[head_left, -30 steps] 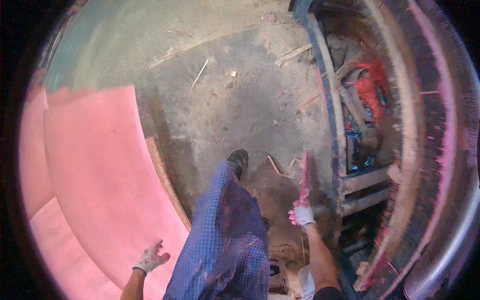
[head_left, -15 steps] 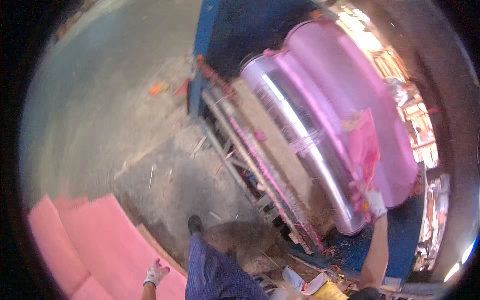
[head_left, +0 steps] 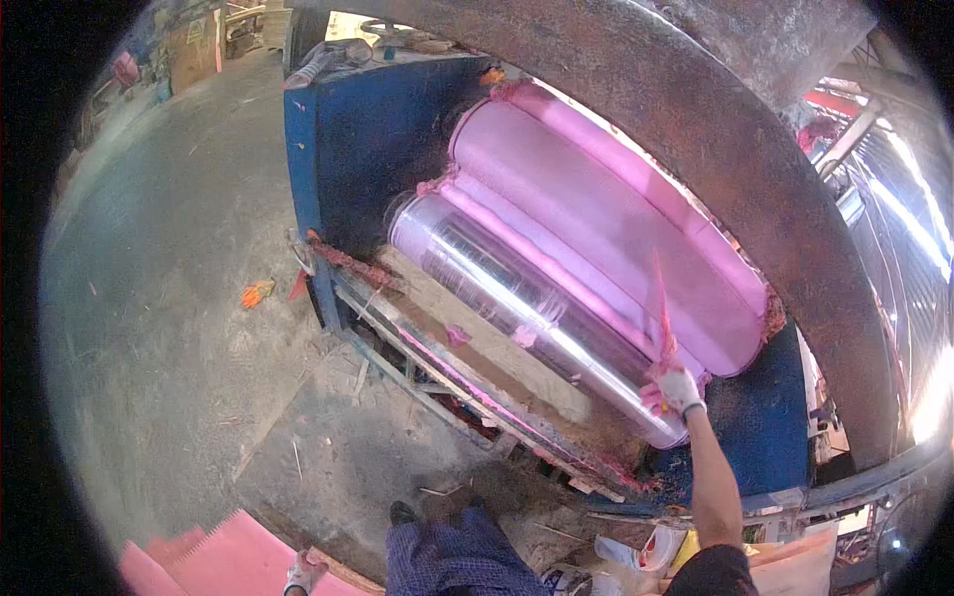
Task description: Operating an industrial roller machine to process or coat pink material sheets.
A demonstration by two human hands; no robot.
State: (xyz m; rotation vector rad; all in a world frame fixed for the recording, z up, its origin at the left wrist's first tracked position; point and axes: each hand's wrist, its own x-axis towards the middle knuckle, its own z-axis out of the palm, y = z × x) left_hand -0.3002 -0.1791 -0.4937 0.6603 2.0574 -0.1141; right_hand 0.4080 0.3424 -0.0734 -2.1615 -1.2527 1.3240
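Note:
My right hand (head_left: 672, 395), in a white glove, is closed on a pink strip (head_left: 664, 328) with a ragged clump, at the right end of the machine's shiny metal roller (head_left: 542, 320). Behind that roller lie pink-coated rollers (head_left: 606, 223), with pink residue at their ends. My left hand (head_left: 304, 573), also gloved, is low at the bottom edge, partly cut off, fingers loosely apart beside the stacked pink sheets (head_left: 214, 561) and their wooden board; whether it touches them I cannot tell.
The machine has blue side plates (head_left: 316, 149) and a rusty curved beam (head_left: 765, 129) overhead. An orange scrap (head_left: 256, 294) lies on the concrete floor (head_left: 179, 338) at left. A narrow frame rail (head_left: 457, 392) runs before the rollers; assorted debris is at the lower right.
My view has swung up and right from floor and sheets onto the rollers. My right hand, still holding the pink material, has moved from low over the floor to the rollers' right end.

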